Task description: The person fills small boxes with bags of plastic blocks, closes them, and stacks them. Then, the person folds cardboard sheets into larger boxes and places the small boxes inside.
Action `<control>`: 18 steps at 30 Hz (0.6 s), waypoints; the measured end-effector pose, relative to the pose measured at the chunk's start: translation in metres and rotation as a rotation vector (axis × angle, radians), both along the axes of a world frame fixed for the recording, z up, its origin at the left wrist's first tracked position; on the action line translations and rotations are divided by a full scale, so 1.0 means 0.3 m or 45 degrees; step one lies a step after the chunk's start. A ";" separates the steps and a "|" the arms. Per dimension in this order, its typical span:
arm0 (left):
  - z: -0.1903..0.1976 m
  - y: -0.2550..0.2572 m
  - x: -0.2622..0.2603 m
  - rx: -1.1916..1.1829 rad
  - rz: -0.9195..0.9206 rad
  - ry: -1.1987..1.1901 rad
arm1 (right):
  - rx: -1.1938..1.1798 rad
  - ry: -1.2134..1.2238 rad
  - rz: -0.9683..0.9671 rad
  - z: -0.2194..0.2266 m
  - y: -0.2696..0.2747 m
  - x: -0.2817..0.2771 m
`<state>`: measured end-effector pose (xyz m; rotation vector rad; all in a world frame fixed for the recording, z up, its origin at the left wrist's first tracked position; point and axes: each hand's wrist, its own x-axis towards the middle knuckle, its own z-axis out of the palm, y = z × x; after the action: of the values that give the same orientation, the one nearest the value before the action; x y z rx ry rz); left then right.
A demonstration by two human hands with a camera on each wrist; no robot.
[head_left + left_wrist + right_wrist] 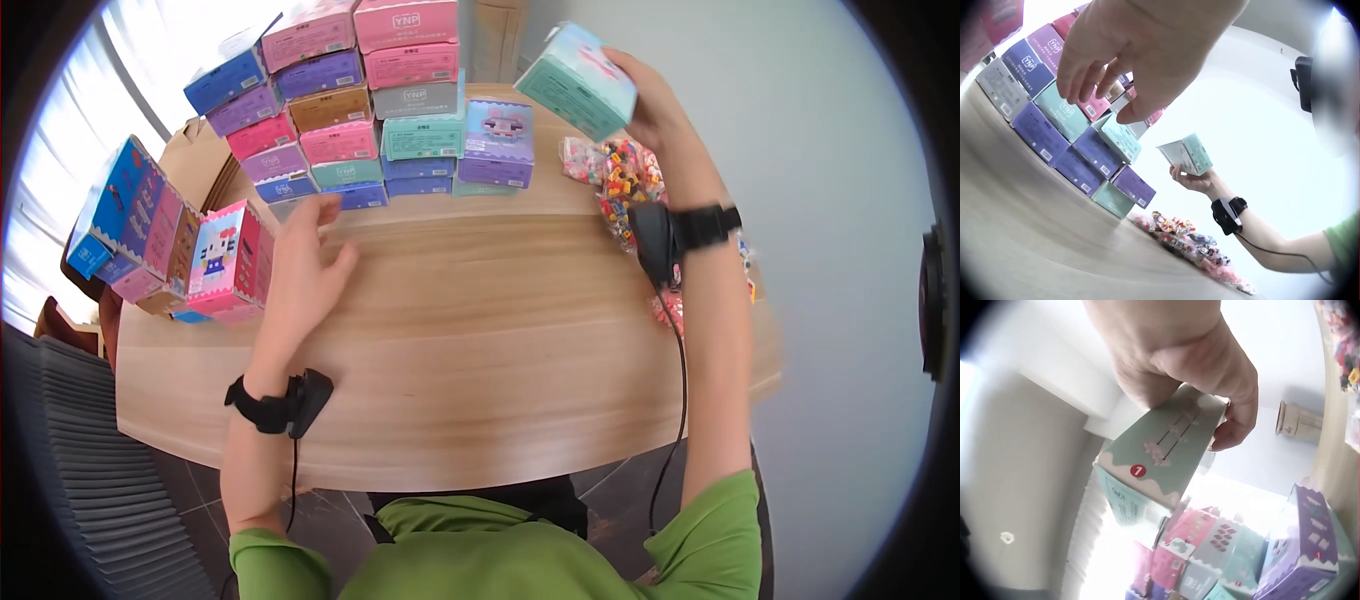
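My right hand [648, 98] grips a mint-green box [578, 82] by its far end, raised above the table's back right. In the right wrist view the thumb and fingers clasp the mint box [1160, 447], whose side carries a red number 1. My left hand [305, 265] holds nothing; its fingers are relaxed, near the front of the stacked boxes [335, 140]. The left wrist view shows this left hand [1129, 59] in front of the stack, fingers loosely bent. A purple box [497, 145] stands at the stack's right end.
Clear bags of colourful small bricks [625, 185] lie along the table's right side. At the left edge stand more boxes [135, 215] and a pink box [228, 258] with a cartoon cat. The wooden table [450, 330] meets a pale wall [830, 250] on the right.
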<state>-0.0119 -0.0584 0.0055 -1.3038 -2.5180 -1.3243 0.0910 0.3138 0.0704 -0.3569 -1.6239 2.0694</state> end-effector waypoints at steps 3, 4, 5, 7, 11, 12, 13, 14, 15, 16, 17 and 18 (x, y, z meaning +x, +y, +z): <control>-0.030 0.023 -0.015 0.139 -0.277 -0.529 | 0.075 0.089 -0.055 0.043 -0.228 0.140; -0.030 0.040 0.008 0.218 -0.423 -0.740 | 0.133 0.088 -0.114 0.036 -0.312 0.161; -0.030 0.059 0.035 0.289 -0.571 -0.952 | 0.253 0.122 -0.202 -0.002 -0.367 0.163; -0.041 0.104 0.123 0.589 -0.805 -1.326 | 0.728 0.164 -0.274 -0.063 -0.460 0.166; -0.059 0.172 0.184 0.885 -0.652 -1.613 | 0.817 0.305 -0.304 -0.164 -0.587 0.140; -0.074 0.175 0.168 0.938 -0.603 -1.637 | 0.982 0.282 -0.358 -0.168 -0.591 0.144; -0.091 0.176 0.139 0.991 -0.553 -1.658 | 1.147 0.257 -0.412 -0.165 -0.595 0.147; -0.102 0.175 0.118 1.040 -0.503 -1.682 | 1.309 0.228 -0.468 -0.161 -0.597 0.151; -0.112 0.176 0.106 1.069 -0.437 -1.643 | 1.580 0.225 -0.632 -0.144 -0.595 0.158; -0.118 0.180 0.100 1.100 -0.371 -1.605 | 1.853 0.216 -0.796 -0.117 -0.589 0.166; -0.124 0.181 0.095 1.130 -0.304 -1.568 | 1.936 0.250 -0.766 -0.116 -0.581 0.164; -0.129 0.179 0.090 1.137 -0.297 -1.590 | 2.017 0.286 -0.735 -0.116 -0.574 0.163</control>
<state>0.0151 -0.0047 -0.0332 -0.5672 -1.4615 -3.4676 0.1398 0.1418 0.0357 0.0155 -2.0871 0.0841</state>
